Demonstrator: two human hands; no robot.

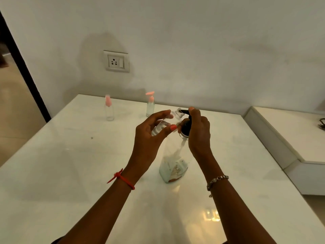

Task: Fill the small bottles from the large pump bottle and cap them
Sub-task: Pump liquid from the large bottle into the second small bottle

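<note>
Clear small bottle (164, 122) tilted, mouth up-right at pump (186, 126) | L grip (149, 138) holds it | R grip (199, 132) clasps pump

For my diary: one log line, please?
left hand: holds small clear uncapped bottle | right hand: on black pump of large clear bottle | stage: filling

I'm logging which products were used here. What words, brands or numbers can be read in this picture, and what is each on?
No text can be read.
On the small bottle in the left hand: faint dark marks, too blurred to read.
On the large pump bottle: white and brown patches, no legible letters.
On the wall socket: no lettering seen.
On the pink-topped bottles: no print visible.
</note>
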